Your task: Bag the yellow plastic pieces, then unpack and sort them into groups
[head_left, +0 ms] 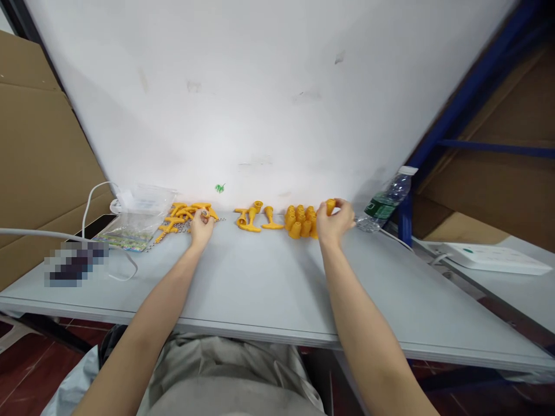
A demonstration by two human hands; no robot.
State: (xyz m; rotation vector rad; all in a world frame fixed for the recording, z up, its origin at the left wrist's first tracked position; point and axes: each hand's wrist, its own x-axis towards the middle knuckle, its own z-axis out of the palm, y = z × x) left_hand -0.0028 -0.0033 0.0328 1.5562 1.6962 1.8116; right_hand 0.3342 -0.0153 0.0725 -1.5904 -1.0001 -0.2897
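My left hand (202, 225) rests at the far edge of the grey table (269, 289), its fingers pinched on a small yellow piece with a metal chain (217, 220) trailing beside it. Just left of it lies a heap of yellow curved parts (182, 212). My right hand (335, 219) is closed around a yellow cone-shaped cap (330, 204), lifted at the right edge of a cluster of several yellow caps (300, 221). Between my hands lie three yellow funnel-like pieces (255, 217).
A clear plastic bag (136, 216) lies at the far left beside a white cable (93, 199) and a dark phone-like slab (97, 225). A plastic water bottle (388, 199) lies right of the caps. A white power strip (494, 258) sits further right. A white board (269, 98) backs the table.
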